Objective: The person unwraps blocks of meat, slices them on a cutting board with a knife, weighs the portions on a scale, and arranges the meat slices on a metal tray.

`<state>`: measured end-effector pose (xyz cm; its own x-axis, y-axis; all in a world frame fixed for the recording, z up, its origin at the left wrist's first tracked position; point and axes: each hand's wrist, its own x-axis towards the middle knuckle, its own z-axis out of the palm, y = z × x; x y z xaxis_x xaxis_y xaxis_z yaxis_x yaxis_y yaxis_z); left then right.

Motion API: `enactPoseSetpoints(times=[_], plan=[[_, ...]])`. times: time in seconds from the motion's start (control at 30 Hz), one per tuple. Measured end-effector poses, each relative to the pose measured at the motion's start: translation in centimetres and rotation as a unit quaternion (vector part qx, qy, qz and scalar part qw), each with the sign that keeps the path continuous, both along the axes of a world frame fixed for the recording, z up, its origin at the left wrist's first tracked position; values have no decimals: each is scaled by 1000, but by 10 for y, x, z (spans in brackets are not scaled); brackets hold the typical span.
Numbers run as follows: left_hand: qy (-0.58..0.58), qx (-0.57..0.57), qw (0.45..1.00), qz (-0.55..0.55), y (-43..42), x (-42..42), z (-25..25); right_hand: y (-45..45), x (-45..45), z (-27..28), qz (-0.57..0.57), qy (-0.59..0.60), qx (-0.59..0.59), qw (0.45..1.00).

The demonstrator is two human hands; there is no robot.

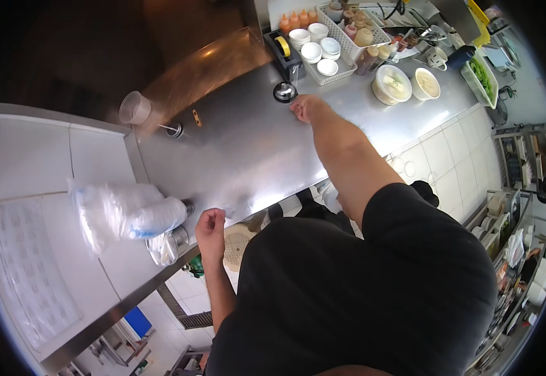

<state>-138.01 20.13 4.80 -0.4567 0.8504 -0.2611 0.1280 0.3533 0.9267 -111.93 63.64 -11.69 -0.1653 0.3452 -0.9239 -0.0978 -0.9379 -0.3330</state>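
1. Right hand [306, 109]: its fingers are bent and bunched, only slightly spread; whether they grip anything cannot be told at this angle.
2. Round metal piece [285, 92]: dark and shiny, just off those fingertips at 10 o'clock from the hand, on the metal surface [235, 135]. Contact is unclear.
3. The step in hand looks, in my judgement, like a reach to this piece, either placing or taking it. From here, handling it calls for a firm hold if lifting, or a clean release if setting down.
4. Left hand [211, 227]: at 7 o'clock from the right, by the surface's near edge, fingers loosely curled with the thumb close to them; I cannot tell whether anything thin is held.
5. Farther from the right hand: tape dispenser [283, 56] at 11 o'clock, white bowls [311, 52] near 12, lidded tub [391, 86] between 2 and 3.
6. Beyond the left hand: plastic-wrapped bundle [157, 217] at 9 o'clock, clear cup [135, 108] toward 11.
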Motion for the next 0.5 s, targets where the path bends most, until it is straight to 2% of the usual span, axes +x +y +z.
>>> enactPoseSetpoints(times=[0.13,0.23,0.33,0.37,0.43,0.5], plan=[[3,2,1000,-5,1,-3,0,3,-7,-6,-19,35,-54,998],[9,4,1000,-11,4,-6,3,29,0,-68,30,-81,-20,996],[28,1,999,-17,7,-7,6,-7,28,-24,108,-63,172,977],[33,-7,999,-16,8,-7,7,-7,48,-44,190,-106,287,933],[27,3,999,-17,7,-7,3,-19,64,-48,263,-169,403,860],[17,9,1000,-20,8,-5,-3,-44,78,13,249,-218,423,843]])
